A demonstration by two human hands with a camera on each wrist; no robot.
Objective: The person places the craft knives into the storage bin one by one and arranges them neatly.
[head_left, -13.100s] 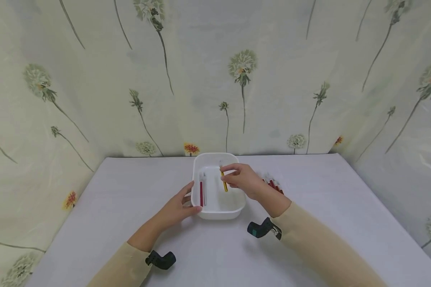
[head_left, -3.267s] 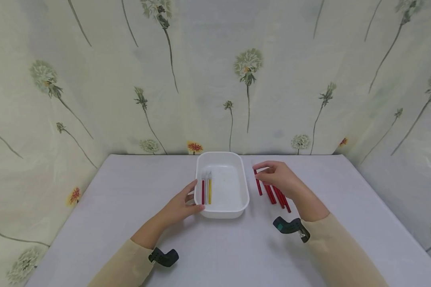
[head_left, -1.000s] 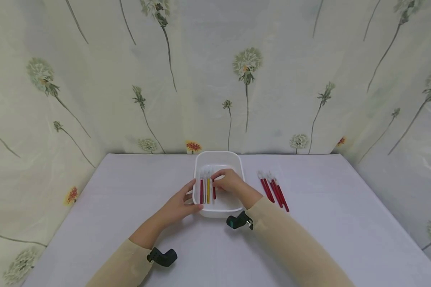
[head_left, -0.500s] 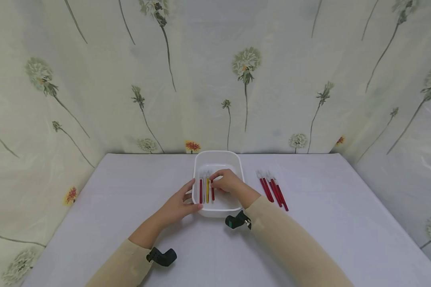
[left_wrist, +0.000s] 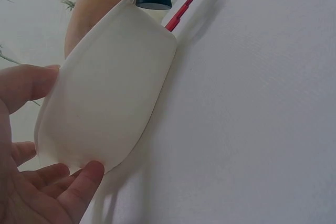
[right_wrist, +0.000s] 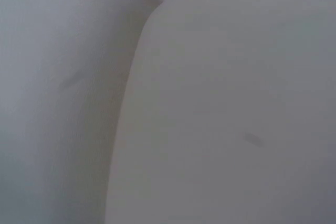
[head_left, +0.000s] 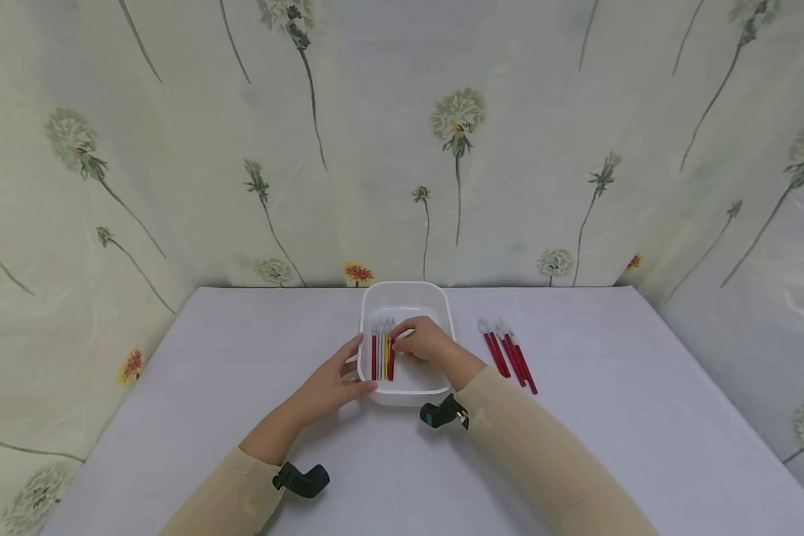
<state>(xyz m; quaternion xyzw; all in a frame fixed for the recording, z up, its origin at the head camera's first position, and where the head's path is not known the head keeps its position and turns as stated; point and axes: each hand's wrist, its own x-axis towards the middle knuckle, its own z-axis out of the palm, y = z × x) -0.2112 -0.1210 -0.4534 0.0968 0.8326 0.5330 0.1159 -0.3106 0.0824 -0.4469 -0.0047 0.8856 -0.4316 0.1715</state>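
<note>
A white plastic box (head_left: 412,399) stands on the table. My left hand (head_left: 328,383) holds its near-left corner, thumb at the front rim and fingers along the left wall; the left wrist view shows the fingers against the outer wall (left_wrist: 105,98). Inside, slim pen-like sticks with clear tips lie side by side: a red stick (head_left: 374,359), a pale one, a yellow stick (head_left: 385,365) and, rightmost, another red stick (head_left: 391,366). My right hand (head_left: 429,342) reaches into the box and pinches this rightmost red stick near its upper end; the fingertips partly cover it.
Several more red sticks (head_left: 509,357) with clear tips lie fanned on the white tablecloth (head_left: 589,417), right of the box. A flower-patterned curtain (head_left: 375,149) hangs behind the table. The right wrist view shows mostly the box's outer wall (right_wrist: 220,103).
Over the last second the right hand's red stick has moved left and down, against the yellow one. Earlier it was picked from the group on the right. The left hand has kept its place.
</note>
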